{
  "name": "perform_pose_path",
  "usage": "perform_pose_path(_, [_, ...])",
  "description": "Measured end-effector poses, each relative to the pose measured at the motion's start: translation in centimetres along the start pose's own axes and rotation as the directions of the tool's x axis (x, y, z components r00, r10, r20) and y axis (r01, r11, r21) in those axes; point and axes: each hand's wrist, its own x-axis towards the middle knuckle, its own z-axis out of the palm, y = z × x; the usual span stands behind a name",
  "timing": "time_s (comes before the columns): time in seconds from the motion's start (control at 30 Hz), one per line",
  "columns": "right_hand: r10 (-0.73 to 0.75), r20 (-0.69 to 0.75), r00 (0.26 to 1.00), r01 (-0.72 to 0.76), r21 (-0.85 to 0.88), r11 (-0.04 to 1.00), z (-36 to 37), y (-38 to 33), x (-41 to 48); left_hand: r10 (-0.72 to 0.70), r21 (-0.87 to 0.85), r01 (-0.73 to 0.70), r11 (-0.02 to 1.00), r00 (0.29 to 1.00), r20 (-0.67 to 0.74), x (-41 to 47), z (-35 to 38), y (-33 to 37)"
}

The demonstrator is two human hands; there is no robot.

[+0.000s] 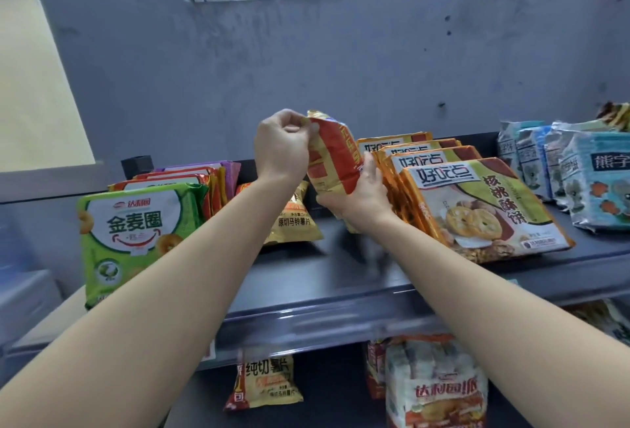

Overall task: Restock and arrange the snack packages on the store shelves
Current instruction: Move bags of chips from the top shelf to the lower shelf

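Grey wall backs the top shelf, where the red-and-gold bag is held upright over the gap between a yellow chip bag and leaning biscuit packs. Left grip pinches its top corner; right grip curls round its base. Released carelessly, it may topple forward or knock the leaning packs over.

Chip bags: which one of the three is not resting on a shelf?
The raised bag: the left hand pinches its top corner, the right hand grips its lower end. The top-shelf bag and the lower-shelf bag both rest on their shelves.
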Motion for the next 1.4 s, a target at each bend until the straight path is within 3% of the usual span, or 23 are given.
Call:
perform_pose_path(0.1, [-0.068,-0.141,0.988,0.081,0.087,0.993,-1.0,-1.5,-0.3,0.080,-0.053,-0.077,0.996,0.996,0.049,-1.0,-0.8,2.9])
perform_pose_path(0.2, [-0.068,-0.141,0.988,0.099,0.224,0.970,-2.9,-2.5,-1.2,0.101,-0.156,-0.087,0.984,0.991,0.084,-2.3,-2.1,4.4])
perform_pose_path(0.33, [-0.036,0.042,0.998,0.010,0.492,0.871,-5.3,-3.0,-2.9,-0.066,0.035,0.064,0.997,0.996,0.061,-3.6,-3.6,3.4])
perform_pose_path(0.43, [-0.021,0.267,0.963,-0.157,0.626,0.764,-6.5,-2.6,-4.5,-0.284,-0.002,0.288,0.958,0.946,0.155,-5.5,-4.5,2.7])
perform_pose_path(0.53, [-0.062,0.379,0.923,-0.242,0.698,0.674,-7.8,-1.8,-6.2,-0.349,-0.042,0.371,0.928,0.902,0.252,-7.6,-5.3,2.9])
perform_pose_path(0.63, [-0.066,0.381,0.922,-0.245,0.707,0.663,-8.7,-1.3,-7.9,-0.342,-0.010,0.356,0.935,0.905,0.254,-10.0,-5.4,4.2])
perform_pose_path(0.73, [-0.055,0.278,0.959,-0.131,0.609,0.782,-9.0,-1.8,-9.9,-0.320,0.110,0.303,0.946,0.928,0.192,-12.2,-5.1,5.1])
perform_pose_path(0.83, [-0.118,0.228,0.966,-0.028,0.552,0.833,-9.3,-2.5,-12.4,-0.306,0.086,0.294,0.952,0.923,0.231,-14.7,-4.5,5.6])
perform_pose_path(1.0, [-0.306,0.327,0.894,0.089,0.539,0.838,-9.4,-2.8,-16.5,-0.296,0.011,0.297,0.955,0.947,0.125,-17.7,-4.8,6.2])
perform_pose_path(1.07, [-0.322,0.366,0.873,0.051,0.589,0.807,-9.8,-2.9,-17.6,-0.293,-0.052,0.295,0.954,0.955,0.053,-18.4,-5.8,6.3])
perform_pose_path(1.13, [-0.272,0.350,0.896,-0.014,0.634,0.773,-10.2,-2.7,-18.1,-0.321,-0.176,0.318,0.932,0.947,0.011,-19.5,-6.9,6.5])
perform_pose_path(1.23, [-0.162,0.380,0.911,-0.126,0.630,0.766,-10.7,-2.2,-18.3,-0.402,-0.285,0.397,0.872,0.915,0.046,-20.9,-8.7,6.2])
perform_pose_path(1.4, [-0.153,0.675,0.721,-0.367,0.561,0.742,-11.1,-1.0,-19.0,-0.482,-0.250,0.532,0.809,0.843,0.237,-23.3,-10.1,6.7])
